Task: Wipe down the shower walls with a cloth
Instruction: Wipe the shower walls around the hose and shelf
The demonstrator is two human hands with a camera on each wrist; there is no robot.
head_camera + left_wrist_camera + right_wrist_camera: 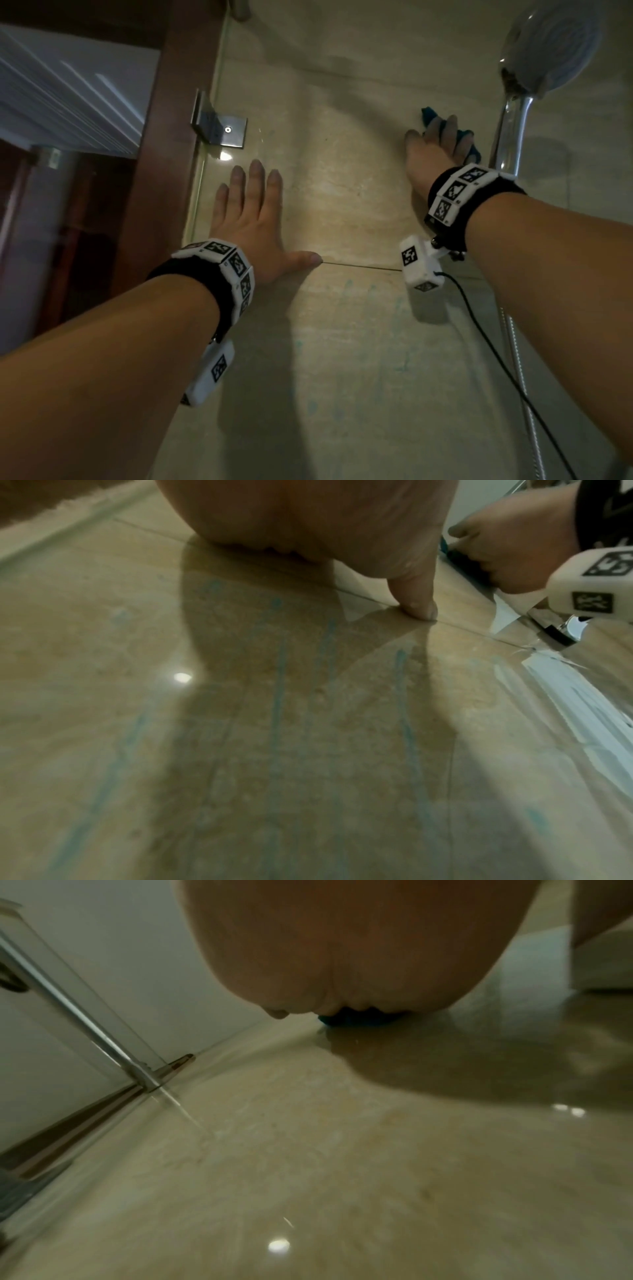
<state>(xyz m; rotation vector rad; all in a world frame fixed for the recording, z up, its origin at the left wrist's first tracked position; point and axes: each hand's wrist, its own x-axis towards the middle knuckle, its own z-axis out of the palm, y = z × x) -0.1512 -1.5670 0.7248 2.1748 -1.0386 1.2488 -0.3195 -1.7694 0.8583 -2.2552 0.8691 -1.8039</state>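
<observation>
Head camera first: my left hand (251, 219) lies flat on the beige shower wall (342, 205), fingers straight and together, thumb stretched out along a tile joint, holding nothing. My right hand (433, 150) is higher up and to the right, fingers extended, pressing a blue cloth (471, 144) against the wall just beside the chrome shower rail (510, 137), below the shower head (555, 54). A metal bracket (219, 125) clamps the glass panel at the left.

Left wrist camera: my palm and thumb (416, 599) sit on the tile, which carries faint blue streaks (279, 664); my right hand (514, 542) shows at the far right.

Right wrist camera: I see the heel of my right hand (359, 947) with a sliver of cloth (356, 1020) under it, against the wall; the fingers are hidden here.
</observation>
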